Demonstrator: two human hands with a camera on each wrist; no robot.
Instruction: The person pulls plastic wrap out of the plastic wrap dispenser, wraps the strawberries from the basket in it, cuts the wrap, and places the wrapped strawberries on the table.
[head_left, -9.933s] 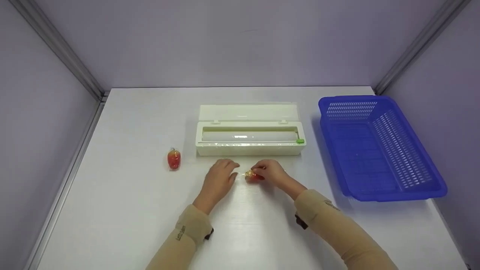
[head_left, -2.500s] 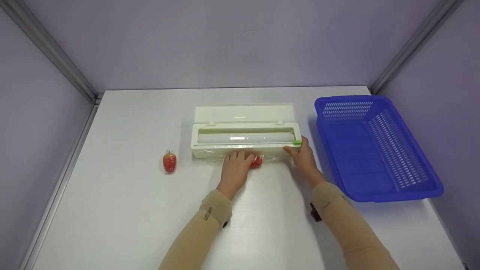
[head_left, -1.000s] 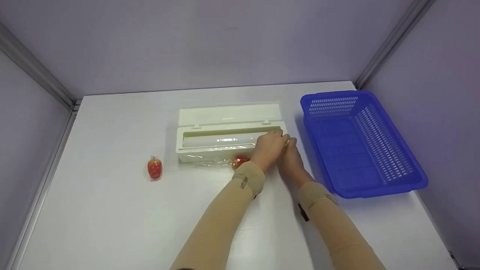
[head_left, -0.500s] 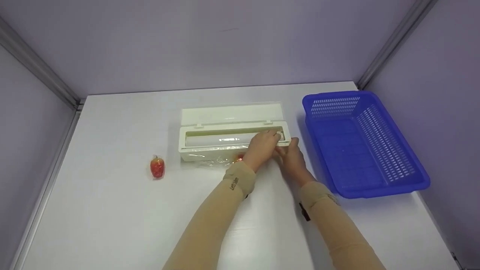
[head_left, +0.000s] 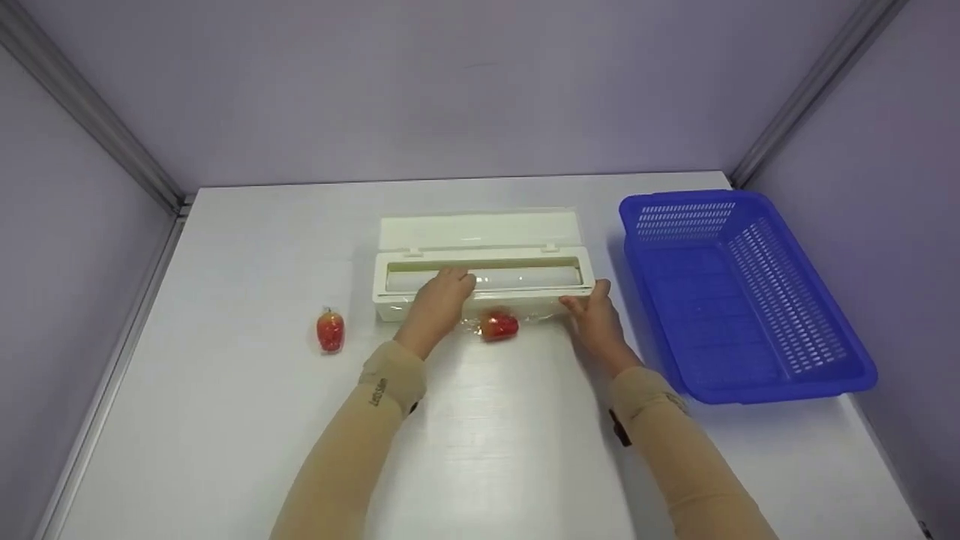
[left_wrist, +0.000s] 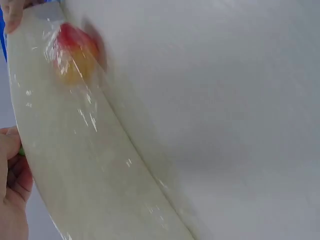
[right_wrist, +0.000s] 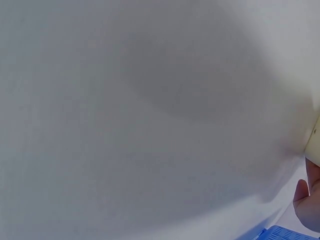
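Note:
A white cling film dispenser (head_left: 525, 296) stands with its lid raised and a film roll (head_left: 517, 277) inside. My left hand (head_left: 441, 300) is over its front edge, left of the middle, pinching the small green slide cutter (left_wrist: 21, 150) that shows between the fingers in the left wrist view. With thumb in front and fingers at the end wall, my right hand (head_left: 598, 319) grips the dispenser's right end. Clear film (left_wrist: 95, 125) hangs down the front face. A small red-and-yellow fruit (head_left: 499, 326) lies against that face, with film over it.
Another red-and-yellow fruit (head_left: 330, 331), wrapped in clear film, lies on the white table (head_left: 247, 412) to the left. A blue perforated basket (head_left: 664, 330) stands on the right. Walls enclose the table's back and sides.
My left hand has travelled left along the dispenser's front edge from its right end, bringing the fruit into fuller view. The right hand keeps its place at the right end.

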